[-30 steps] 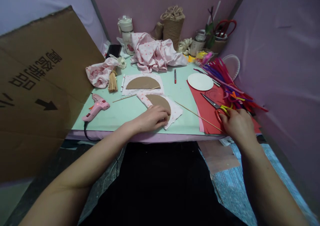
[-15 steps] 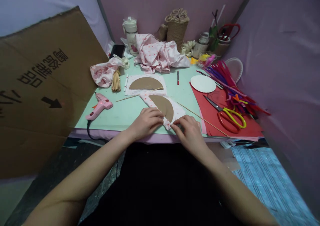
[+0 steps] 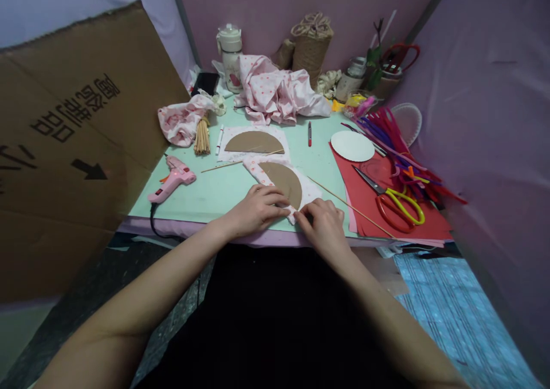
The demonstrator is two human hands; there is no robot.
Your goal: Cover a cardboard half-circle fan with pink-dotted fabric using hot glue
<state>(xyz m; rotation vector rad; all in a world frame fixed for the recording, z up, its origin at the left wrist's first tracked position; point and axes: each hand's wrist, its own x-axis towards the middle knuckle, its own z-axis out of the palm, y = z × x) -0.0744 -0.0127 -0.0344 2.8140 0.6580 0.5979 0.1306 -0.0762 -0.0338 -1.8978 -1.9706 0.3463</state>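
A brown cardboard panel (image 3: 86, 211), printed with black characters and an arrow, is seen at far left beside the pale green tabletop (image 3: 223, 191). A pink glue gun (image 3: 174, 177) is laid near it, its black cord hung over the front edge; behind, a bundle of thin sticks (image 3: 201, 138) is set against a pink patterned cloth (image 3: 178, 125). Toward the middle, one cardboard half-circle (image 3: 254, 142) is placed on a square of dotted fabric (image 3: 228, 153). Nearer the front edge, a second half-circle (image 3: 287, 184) is laid on white fabric (image 3: 310, 192), a dotted strip of which is folded over its straight side. The left hand (image 3: 261, 208), fingers bent and close together, is rested at the near end of that strip; the right hand (image 3: 324, 224) is curled, thumb and forefinger brought to the same corner. Whether the fabric is pinched by either of the hands cannot be told. To the right, a thin stick (image 3: 352, 208) is stretched slantwise onto red paper (image 3: 353, 178), on which scissors (image 3: 399, 204) with one red and one yellow handle are laid, blades parted slightly, near a white oval disc (image 3: 352, 146).
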